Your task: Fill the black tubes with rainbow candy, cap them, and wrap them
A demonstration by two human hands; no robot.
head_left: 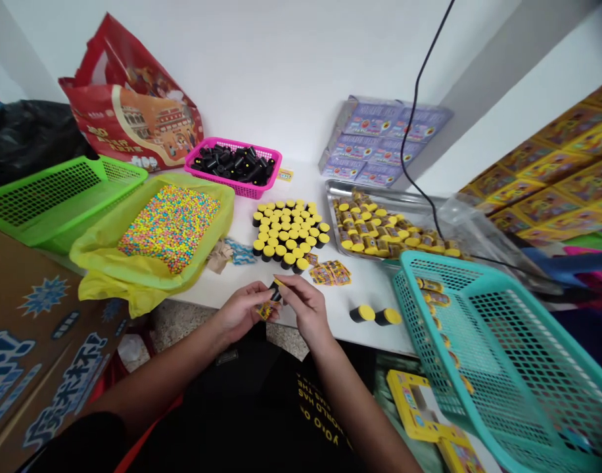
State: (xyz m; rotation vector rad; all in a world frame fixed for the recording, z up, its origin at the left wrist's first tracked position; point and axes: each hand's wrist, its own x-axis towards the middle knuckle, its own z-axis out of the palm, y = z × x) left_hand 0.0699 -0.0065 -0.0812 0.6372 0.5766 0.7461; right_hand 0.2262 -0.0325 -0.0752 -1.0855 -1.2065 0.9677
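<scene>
Both hands meet at the front edge of the white table. My left hand (242, 309) is closed around a small black canister with a yellow cap (275, 290) and a printed yellow label (266, 310) below it. The thumb and fingers of my right hand (305, 307) pinch the same canister at its capped end, hiding part of it. Just beyond the hands stands a cluster of black canisters with yellow caps (288, 230). A small pile of printed labels (332, 272) lies beside it. Two more capped canisters (363, 313) stand to the right of my right hand.
Left, a yellow-lined basket (217, 197) holds colourful candy pellets, beside a green basket (59, 223). A pink basket (252, 192) holds black canisters. Right, a metal tray (333, 190) of labelled canisters adjoins a turquoise basket (503, 368). A black cable (416, 85) hangs down there.
</scene>
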